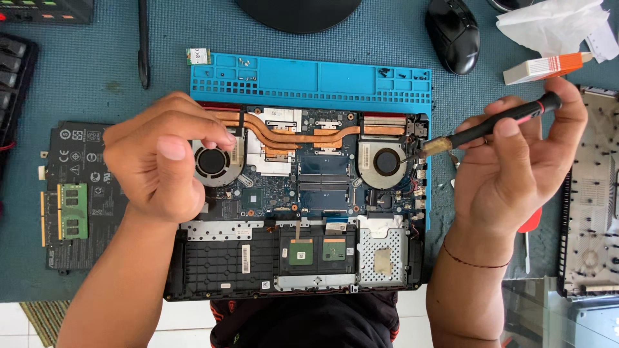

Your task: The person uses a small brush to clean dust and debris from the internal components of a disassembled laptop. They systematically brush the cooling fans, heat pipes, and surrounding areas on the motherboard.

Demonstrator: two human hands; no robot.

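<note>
Screwdriver at the right fan of an opened laptop [293, 212].
Right hand [516, 167] grips the screwdriver [483, 129], tip at the right fan [385, 162]; left hand [161, 161], fingers curled, rests on the left fan [213, 162]. A slip could gouge the board.

**Colours on the bench**

The parts tray [309, 80] was bright blue, the mat [97, 84] beneath it a duller teal. Copper pipes [290, 132] ran orange over the dark blue board [322, 187]. The memory sticks [73, 211] were green, the screwdriver [490, 125] black with red, the mouse [452, 33] black.
</note>
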